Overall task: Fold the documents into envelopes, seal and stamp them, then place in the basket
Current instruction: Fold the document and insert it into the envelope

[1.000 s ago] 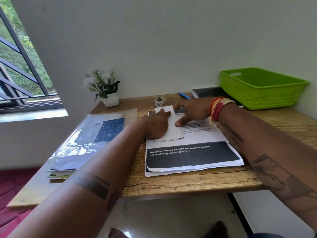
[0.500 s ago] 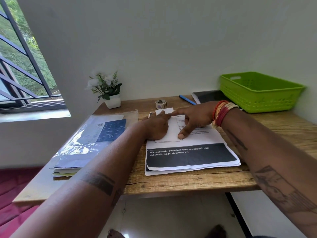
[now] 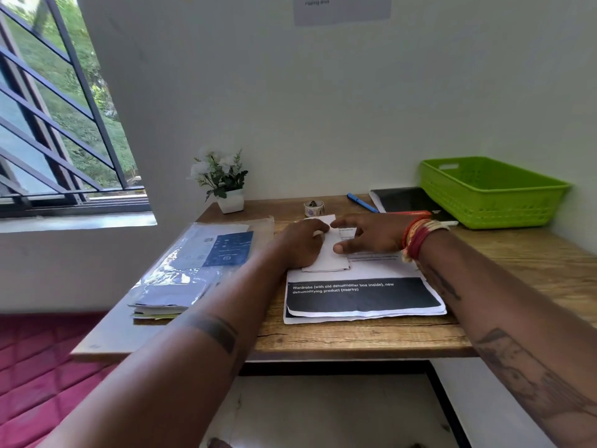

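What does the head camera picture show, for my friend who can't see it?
Two hands, the left hand and right hand, press a folded white paper on a stack of documents on a wooden desk. A green basket sits far right.

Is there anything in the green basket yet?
No: the basket shows only its bare green floor, while both hands press the folded paper on the desk.

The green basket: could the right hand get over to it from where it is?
Probably yes. The right hand rests on the folded paper, and only a flat black notebook lies between it and the green basket.
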`<state>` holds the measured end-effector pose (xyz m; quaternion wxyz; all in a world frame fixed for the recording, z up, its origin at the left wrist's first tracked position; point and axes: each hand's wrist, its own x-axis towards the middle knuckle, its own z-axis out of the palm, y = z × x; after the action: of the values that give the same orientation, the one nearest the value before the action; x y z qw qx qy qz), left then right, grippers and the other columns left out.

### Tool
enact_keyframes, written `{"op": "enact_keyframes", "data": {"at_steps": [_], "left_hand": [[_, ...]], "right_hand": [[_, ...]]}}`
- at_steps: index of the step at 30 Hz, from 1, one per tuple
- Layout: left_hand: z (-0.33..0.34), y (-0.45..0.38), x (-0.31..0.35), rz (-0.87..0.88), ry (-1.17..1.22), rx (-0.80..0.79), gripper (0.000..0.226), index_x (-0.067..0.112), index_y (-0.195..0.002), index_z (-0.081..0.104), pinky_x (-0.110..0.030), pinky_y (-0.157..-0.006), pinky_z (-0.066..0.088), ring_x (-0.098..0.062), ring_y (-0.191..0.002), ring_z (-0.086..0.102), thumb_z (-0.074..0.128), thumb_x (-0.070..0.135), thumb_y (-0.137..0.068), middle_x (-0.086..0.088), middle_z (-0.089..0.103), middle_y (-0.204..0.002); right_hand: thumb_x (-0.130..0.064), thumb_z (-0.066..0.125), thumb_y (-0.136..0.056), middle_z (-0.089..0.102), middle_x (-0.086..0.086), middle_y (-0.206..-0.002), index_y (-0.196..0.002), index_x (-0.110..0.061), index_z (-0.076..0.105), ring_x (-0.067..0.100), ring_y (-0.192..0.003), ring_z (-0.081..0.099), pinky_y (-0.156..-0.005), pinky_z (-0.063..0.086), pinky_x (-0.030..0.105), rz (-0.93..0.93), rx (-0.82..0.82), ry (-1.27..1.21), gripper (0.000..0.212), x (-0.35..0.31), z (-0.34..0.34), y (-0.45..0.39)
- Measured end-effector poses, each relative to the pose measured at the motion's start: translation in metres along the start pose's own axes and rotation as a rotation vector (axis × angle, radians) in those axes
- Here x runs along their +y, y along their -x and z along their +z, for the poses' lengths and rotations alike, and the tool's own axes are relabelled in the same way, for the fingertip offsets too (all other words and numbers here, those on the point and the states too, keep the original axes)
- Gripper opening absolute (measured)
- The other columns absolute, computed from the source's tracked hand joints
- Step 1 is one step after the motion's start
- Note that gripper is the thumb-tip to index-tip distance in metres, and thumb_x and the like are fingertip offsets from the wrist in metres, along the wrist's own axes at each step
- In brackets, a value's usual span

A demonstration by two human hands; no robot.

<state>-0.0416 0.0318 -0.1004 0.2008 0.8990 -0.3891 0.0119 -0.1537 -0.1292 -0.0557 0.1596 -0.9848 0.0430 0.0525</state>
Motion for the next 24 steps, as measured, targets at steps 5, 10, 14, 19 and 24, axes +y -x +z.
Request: {"op": "enact_keyframes", "data": {"at_steps": [5,10,14,19,24], "left_hand": [[-0.025,0.024,0.000,0.019,0.135,0.229,0.027,0.024,-0.118,0.072,-0.022,-0.086,0.038,-0.017,-0.118,0.060,0.049,0.022,-0.104,0.002,0.068,-0.130],[-0.055,0.075,-0.016,-0.044,0.192,0.350,0.023,0.029,-0.102,0.075,-0.023,-0.082,0.048,-0.012,-0.099,0.066,0.055,0.019,-0.097,0.008,0.074,-0.105],[-0.071,0.135,-0.047,-0.061,0.101,0.389,0.026,0.021,-0.110,0.074,-0.008,-0.072,0.042,-0.011,-0.095,0.066,0.055,0.013,-0.094,0.008,0.073,-0.105],[-0.081,0.198,-0.104,-0.167,0.115,0.535,0.035,0.023,-0.104,0.074,-0.016,-0.086,0.048,-0.014,-0.098,0.069,0.052,0.004,-0.085,0.003,0.073,-0.110],[-0.087,0.234,-0.130,-0.319,0.243,0.595,0.036,0.022,-0.100,0.075,-0.011,-0.080,0.042,-0.011,-0.099,0.067,0.050,0.002,-0.086,0.006,0.075,-0.102]], "right_hand": [[-0.058,0.053,-0.096,0.054,-0.003,-0.141,-0.150,-0.032,0.040,0.009,-0.110,0.049,-0.095,0.033,0.022,-0.033,0.145,0.068,0.062,-0.025,0.002,0.014],[-0.054,0.057,-0.096,0.061,-0.006,-0.126,-0.142,-0.030,0.051,0.013,-0.103,0.058,-0.093,0.042,0.030,-0.182,0.215,0.082,0.052,-0.075,0.016,0.020],[-0.050,0.061,-0.095,0.062,-0.007,-0.120,-0.136,-0.027,0.055,0.011,-0.094,0.054,-0.084,0.042,0.029,-0.295,0.172,0.064,0.047,-0.129,0.038,0.014],[-0.060,0.065,-0.087,0.059,-0.002,-0.123,-0.133,-0.032,0.057,0.012,-0.100,0.055,-0.080,0.044,0.029,-0.448,0.142,0.120,0.054,-0.197,0.075,0.007],[-0.064,0.052,-0.092,0.052,-0.003,-0.134,-0.129,-0.034,0.064,0.020,-0.126,0.043,-0.104,0.041,0.047,-0.531,0.264,0.265,0.049,-0.236,0.111,0.005]]}}
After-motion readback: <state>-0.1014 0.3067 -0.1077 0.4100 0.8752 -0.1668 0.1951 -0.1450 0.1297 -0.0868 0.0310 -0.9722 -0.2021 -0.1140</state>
